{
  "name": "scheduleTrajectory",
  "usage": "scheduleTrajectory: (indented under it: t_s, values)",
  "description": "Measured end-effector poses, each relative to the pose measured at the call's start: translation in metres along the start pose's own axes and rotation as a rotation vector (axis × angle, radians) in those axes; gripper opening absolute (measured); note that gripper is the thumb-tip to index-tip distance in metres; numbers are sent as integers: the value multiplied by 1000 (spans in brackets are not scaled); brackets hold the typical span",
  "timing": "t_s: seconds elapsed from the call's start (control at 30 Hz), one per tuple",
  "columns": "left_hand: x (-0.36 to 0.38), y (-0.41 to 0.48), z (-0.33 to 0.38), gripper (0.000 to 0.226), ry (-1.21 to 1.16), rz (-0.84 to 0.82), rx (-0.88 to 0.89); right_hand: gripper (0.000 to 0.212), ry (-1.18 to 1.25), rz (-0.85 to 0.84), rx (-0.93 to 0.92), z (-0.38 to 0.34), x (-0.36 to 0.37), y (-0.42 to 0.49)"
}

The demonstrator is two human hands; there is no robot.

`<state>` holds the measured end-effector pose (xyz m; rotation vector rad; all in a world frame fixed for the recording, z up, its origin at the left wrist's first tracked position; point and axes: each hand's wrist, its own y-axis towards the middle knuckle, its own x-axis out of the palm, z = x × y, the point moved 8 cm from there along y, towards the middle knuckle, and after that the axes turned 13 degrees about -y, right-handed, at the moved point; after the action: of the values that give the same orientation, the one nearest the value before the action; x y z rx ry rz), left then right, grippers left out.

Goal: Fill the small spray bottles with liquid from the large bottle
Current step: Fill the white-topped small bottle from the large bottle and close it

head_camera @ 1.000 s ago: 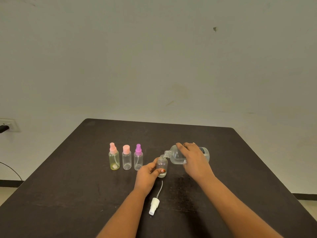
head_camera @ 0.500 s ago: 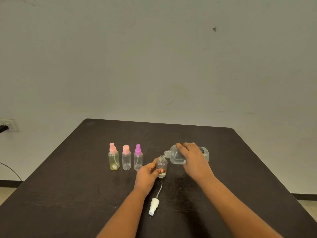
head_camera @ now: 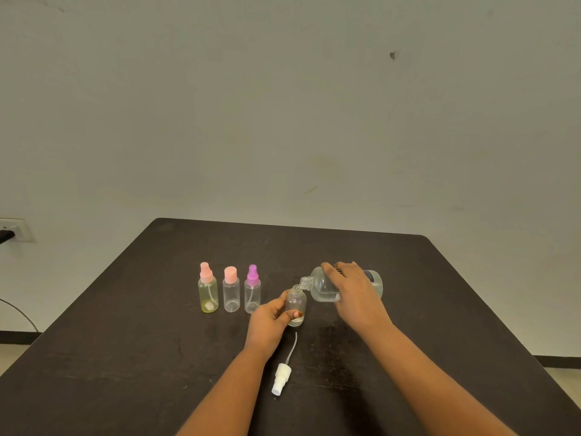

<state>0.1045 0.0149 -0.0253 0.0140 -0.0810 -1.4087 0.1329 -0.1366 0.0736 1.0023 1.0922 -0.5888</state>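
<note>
On the dark table (head_camera: 125,357), the right hand (head_camera: 355,294) grips the large bottle (head_camera: 320,286) — lying sideways, neck left over the uncapped small bottle (head_camera: 297,302) held by the left hand (head_camera: 270,319) — its label mostly hidden.

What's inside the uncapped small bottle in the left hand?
Uncapped small bottle: shallow clear liquid at the bottom, empty-looking above. The thumb of the left hand covers the exact level.

dark table (head_camera: 125,341), purple cap (head_camera: 252,274), white sprayer (head_camera: 280,379)

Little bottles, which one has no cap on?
The small clear bottle gripped by the left hand, under the large bottle mouth. The row of three wears pink or purple tops.
</note>
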Motion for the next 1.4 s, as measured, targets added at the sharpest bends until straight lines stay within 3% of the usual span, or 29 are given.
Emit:
scheduleTrajectory:
  t_s: [1.4]
  values:
    - [-1, 5, -8, 46, -61, -10, 21, 66, -17, -9, -23, -3, -6, 0]
